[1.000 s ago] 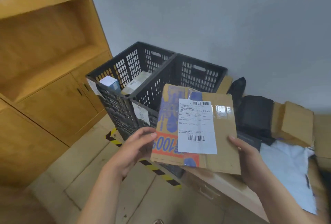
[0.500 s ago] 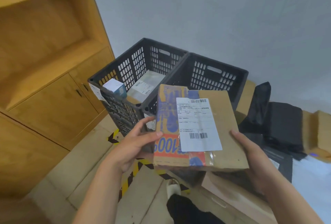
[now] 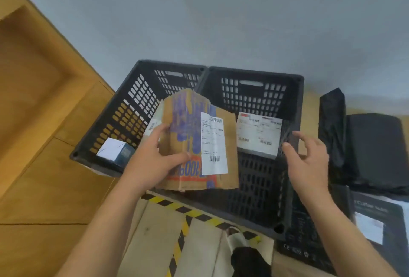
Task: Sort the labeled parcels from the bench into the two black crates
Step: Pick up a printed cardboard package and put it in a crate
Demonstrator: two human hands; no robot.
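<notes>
Plain grey wall (image 3: 221,10) spreads above and beyond the grip of the left hand (image 3: 152,161), softly and evenly lit. Out to the grip's left, a wooden cabinet (image 3: 44,166) with an open recess up top. Below the grip, pale floor (image 3: 155,232) crossed by yellow-and-black hazard tape (image 3: 174,207).

Views: one. Head camera, wide-angle, worn by the person; faces forward and steeply down. Range: near. Forearms enter at the bottom edge; left hand (image 3: 152,162), gripping a cardboard parcel (image 3: 229,143), and right hand (image 3: 307,161) at mid-frame. Field: left crate (image 3: 135,104), right crate (image 3: 254,73), grey wall (image 3: 221,22) above, striped floor tape (image 3: 177,207) below.
</notes>
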